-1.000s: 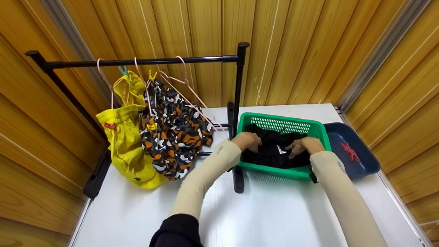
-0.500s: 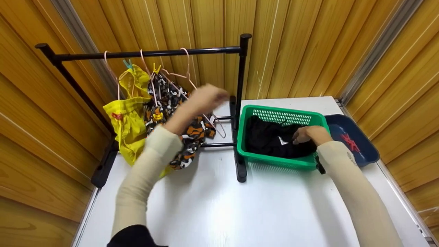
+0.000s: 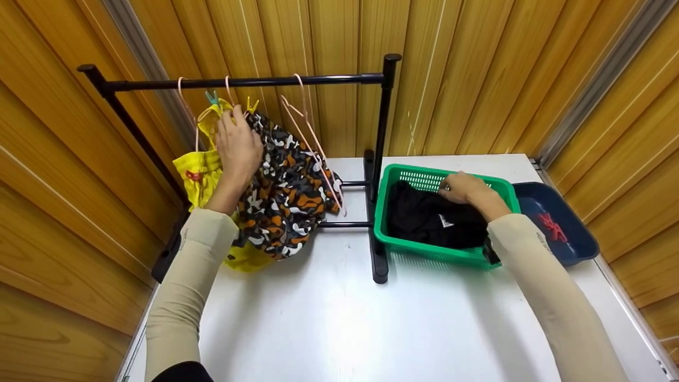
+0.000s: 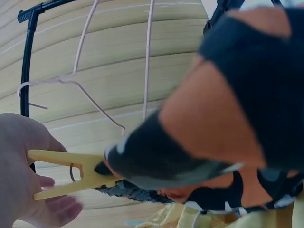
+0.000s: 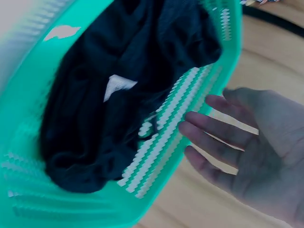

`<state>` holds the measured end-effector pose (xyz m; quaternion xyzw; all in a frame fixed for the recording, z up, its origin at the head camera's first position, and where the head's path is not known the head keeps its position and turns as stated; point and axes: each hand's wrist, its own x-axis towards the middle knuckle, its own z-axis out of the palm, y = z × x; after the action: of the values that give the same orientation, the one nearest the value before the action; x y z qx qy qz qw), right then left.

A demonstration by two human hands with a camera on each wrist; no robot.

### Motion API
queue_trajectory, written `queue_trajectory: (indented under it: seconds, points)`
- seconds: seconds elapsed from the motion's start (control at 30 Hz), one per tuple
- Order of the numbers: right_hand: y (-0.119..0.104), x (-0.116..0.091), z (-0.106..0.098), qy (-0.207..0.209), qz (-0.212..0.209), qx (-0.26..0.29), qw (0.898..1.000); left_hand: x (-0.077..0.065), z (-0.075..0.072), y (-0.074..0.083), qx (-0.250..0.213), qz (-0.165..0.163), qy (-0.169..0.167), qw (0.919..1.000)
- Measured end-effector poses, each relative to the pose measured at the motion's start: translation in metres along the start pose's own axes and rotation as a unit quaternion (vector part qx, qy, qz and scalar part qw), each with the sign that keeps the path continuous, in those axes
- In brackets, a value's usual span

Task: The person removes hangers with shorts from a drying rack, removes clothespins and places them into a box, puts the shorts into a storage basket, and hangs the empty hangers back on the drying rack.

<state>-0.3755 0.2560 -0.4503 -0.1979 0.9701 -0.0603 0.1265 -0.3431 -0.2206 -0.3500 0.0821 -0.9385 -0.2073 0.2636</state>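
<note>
Camouflage garment [image 3: 284, 193], hung at nine o'clock: repositioning seems in hand, next calling for a push along the rail [image 3: 331, 80]. Whether my left hand [image 3: 238, 143], beside a yellow clip [image 4: 90, 176], pinches I cannot tell; my right hand [image 3: 464, 189], three o'clock, has fingers spread.

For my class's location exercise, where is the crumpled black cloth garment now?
In the head view, the garment lies inside the green plastic basket, right of the black metal rack, near the person's right hand.
</note>
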Motion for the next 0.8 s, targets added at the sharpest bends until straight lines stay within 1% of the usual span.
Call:
queue_trajectory:
  seconds: [0.1,0.17,0.2,0.27,0.37,0.43,0.5,0.53,0.57,0.6,0.63,0.7,0.8]
  points:
    - [-0.019,0.004,-0.006,0.075,-0.015,0.009,0.997,-0.002,-0.003,0.002,-0.009,-0.006,-0.018,0.9998]
    - [-0.037,0.006,-0.01,0.13,-0.021,0.031,0.991,-0.004,-0.006,0.004,-0.014,-0.009,-0.016,0.9997]
    - [-0.045,0.007,-0.011,0.162,-0.025,0.043,0.985,-0.005,-0.006,0.006,-0.018,-0.011,-0.016,0.9997]
    - [-0.065,0.008,-0.014,0.21,-0.033,0.079,0.974,-0.008,-0.007,0.009,-0.027,-0.012,-0.015,0.9995]
    - [-0.097,0.009,-0.024,0.254,-0.048,0.163,0.952,-0.013,-0.005,0.015,-0.042,0.002,-0.009,0.9991]
    - [-0.12,0.009,-0.033,0.261,-0.066,0.229,0.935,-0.017,-0.004,0.018,-0.052,0.021,-0.009,0.9984]
    - [-0.143,0.008,-0.041,0.261,-0.092,0.29,0.916,-0.02,-0.003,0.021,-0.063,0.046,-0.009,0.9969]
    - [-0.155,0.007,-0.045,0.261,-0.105,0.313,0.907,-0.021,-0.002,0.023,-0.071,0.058,-0.013,0.9957]
    - [-0.166,0.006,-0.047,0.257,-0.113,0.333,0.9,-0.023,-0.001,0.025,-0.079,0.071,-0.019,0.9942]
    - [-0.177,0.004,-0.05,0.251,-0.12,0.346,0.896,-0.024,0.0,0.027,-0.087,0.083,-0.026,0.9923]
    - [-0.188,0.002,-0.051,0.244,-0.124,0.356,0.894,-0.025,0.001,0.028,-0.093,0.094,-0.034,0.9906]
    - [-0.207,-0.002,-0.053,0.226,-0.132,0.366,0.893,-0.027,0.002,0.031,-0.104,0.112,-0.045,0.9872]
    - [-0.229,-0.006,-0.054,0.211,-0.152,0.355,0.898,-0.028,0.004,0.032,-0.122,0.135,-0.06,0.9816]
